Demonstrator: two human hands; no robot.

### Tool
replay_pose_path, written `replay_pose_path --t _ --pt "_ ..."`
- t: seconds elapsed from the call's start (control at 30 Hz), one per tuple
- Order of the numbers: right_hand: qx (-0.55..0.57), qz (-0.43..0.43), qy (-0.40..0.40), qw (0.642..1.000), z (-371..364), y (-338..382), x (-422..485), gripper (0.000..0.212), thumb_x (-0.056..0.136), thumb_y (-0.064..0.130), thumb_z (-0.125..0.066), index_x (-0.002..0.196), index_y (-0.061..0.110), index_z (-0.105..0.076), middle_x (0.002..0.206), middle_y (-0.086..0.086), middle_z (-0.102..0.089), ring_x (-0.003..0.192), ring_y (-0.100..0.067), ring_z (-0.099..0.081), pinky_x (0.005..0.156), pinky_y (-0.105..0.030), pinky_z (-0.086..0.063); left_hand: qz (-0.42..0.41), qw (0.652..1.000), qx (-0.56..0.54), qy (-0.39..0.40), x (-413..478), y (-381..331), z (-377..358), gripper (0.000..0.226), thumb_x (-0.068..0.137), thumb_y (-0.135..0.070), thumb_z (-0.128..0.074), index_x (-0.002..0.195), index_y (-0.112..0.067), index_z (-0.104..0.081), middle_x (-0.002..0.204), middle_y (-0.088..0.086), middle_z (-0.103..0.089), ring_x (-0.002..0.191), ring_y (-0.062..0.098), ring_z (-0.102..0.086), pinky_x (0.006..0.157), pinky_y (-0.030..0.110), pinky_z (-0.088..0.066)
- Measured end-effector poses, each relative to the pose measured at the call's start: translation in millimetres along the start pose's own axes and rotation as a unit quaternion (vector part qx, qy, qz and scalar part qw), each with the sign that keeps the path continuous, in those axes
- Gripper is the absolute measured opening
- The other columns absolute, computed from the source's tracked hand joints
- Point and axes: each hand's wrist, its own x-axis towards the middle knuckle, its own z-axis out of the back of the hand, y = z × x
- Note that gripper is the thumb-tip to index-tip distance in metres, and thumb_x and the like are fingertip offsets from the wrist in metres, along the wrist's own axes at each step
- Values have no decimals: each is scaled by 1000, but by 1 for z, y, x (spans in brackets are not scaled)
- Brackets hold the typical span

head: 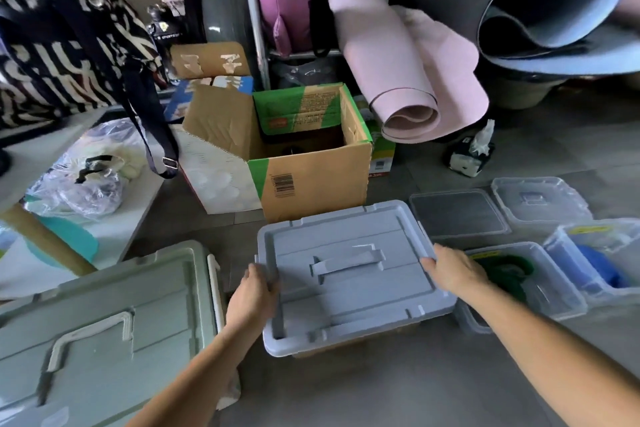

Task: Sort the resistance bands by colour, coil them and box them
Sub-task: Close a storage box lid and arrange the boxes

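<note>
Bands [507, 272], seemingly two; left hand [254, 291], right hand [450, 270] grip one lid [346, 288].

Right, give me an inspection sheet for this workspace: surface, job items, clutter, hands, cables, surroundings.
Surface: grey tiled floor.
Job's things: green band in the first clear box; blue band in the second clear box beside it; clear lid lying behind them.
Clutter: open cardboard box, tissue pack, plastic bag on a low white table.
Hands: left hand grips the left edge of the blue-grey lid; right hand holds its right edge.
Cables: nothing seen.
Surroundings: green bin at left; rolled pink mat and grey mat behind.
</note>
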Motion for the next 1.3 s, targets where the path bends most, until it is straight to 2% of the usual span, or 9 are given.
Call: replay_pose_path --t 0.1,0.27,0.47,0.67,0.83,0.93,1.03,1.17,1.3 --pt "-17 25 140 990 19 -11 -17 82 91 55 -45 148 5 -15 152 -12 -30 132 -26 -40 104 -37 -39 -96 994 53 28 2 -20 8 52 92 -37 -52 132 -11 -34 137 10 -43 125 29 -43 99 41 -42" --pt "-31 62 177 982 48 -53 -45 85 91 58 -42 151 15 0 158 -2 -8 144 -21 -18 116 -34 -21 -163 977 58 126 -9 -88 5 64 95 -40 -49 146 -11 -23 150 10 -31 132 29 -37 105 39 -36" --pt "-26 48 171 984 53 -125 -15 73 93 51 -45 150 15 -17 156 -5 -23 140 -22 -28 113 -35 -27 -199 966 55 154 -21 -177 -47 60 95 -38 -48 145 -14 -26 146 11 -37 130 31 -40 103 39 -38" --pt "-64 81 128 986 59 -191 66 56 95 47 -45 141 16 -40 145 -6 -42 128 -24 -45 103 -34 -39 -201 973 29 109 -22 -266 -123 56 95 -34 -49 144 -16 -31 144 8 -41 129 28 -42 104 37 -36" --pt "-61 115 3 991 55 -226 142 26 94 35 -50 104 18 -67 106 -5 -67 97 -27 -61 76 -34 -50 -224 969 88 59 -23 -303 -181 51 93 -34 -48 141 -18 -37 137 4 -48 128 24 -41 111 38 -26" --pt "-77 95 -14 992 54 -239 193 19 89 20 -51 79 21 -67 85 -4 -67 84 -27 -62 57 -25 -41 -178 979 55 82 -16 -318 -213 55 94 -34 -49 144 -18 -33 142 2 -43 132 21 -37 107 33 -33" --pt "-82 77 5 994 43 -249 236 23 84 11 -52 65 21 -62 72 -2 -63 75 -27 -59 49 -20 -32 -108 987 45 106 -15 -322 -236 60 94 -37 -49 147 -17 -27 147 4 -37 132 21 -39 105 30 -34" --pt "-82 97 27 991 28 -245 274 17 85 20 -60 98 23 -70 105 -3 -69 98 -26 -64 73 -26 -45 -38 987 54 146 -24 -316 -251 63 95 -33 -49 149 -17 -20 144 8 -41 127 24 -46 97 26 -37" --pt "-194 158 80 965 13 -240 300 39 82 31 -69 118 19 -59 122 -4 -54 115 -27 -52 87 -34 -45 -4 986 40 160 -24 -312 -259 65 95 -30 -51 149 -14 -19 151 5 -33 136 19 -35 103 19 -28"
